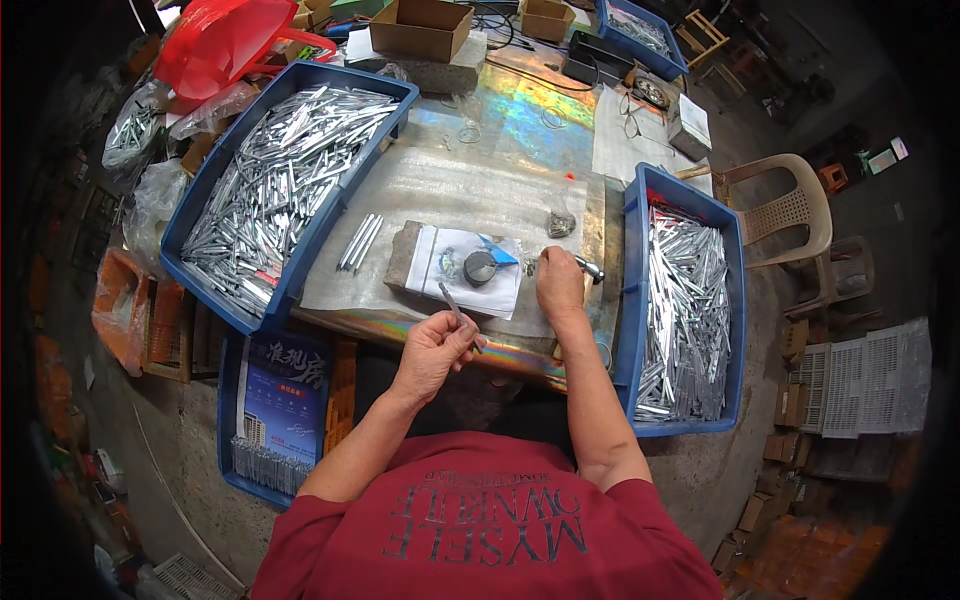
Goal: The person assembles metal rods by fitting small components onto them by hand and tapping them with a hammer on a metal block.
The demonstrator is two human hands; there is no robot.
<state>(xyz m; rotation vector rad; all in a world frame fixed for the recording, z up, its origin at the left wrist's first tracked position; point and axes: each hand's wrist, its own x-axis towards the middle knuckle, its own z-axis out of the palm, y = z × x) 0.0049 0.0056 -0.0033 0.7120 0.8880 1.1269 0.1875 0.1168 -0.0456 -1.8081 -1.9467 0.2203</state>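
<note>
My left hand [435, 352] is closed around a slim metal strip [452, 300], which points up toward a paper-topped stone block [404, 258]. On that block's white paper [500, 300] sit a dark round metal piece [480, 267] and a blue pointed scrap [497, 250]. To the right of the block, my right hand [560, 285] is down at the tabletop with its fingers pinched together; whatever they hold is hidden. Beside it lies a small tool with a shiny metal head [590, 268]. A small clear bag of tiny parts [560, 222] rests just beyond.
Several loose strips [360, 243] lie left of the block. A big blue bin of metal strips [290, 170] stands at the left, another blue bin [735, 300] at the right. Further back are a cardboard box [420, 30], a red plastic bag [220, 45] and a chair [800, 205].
</note>
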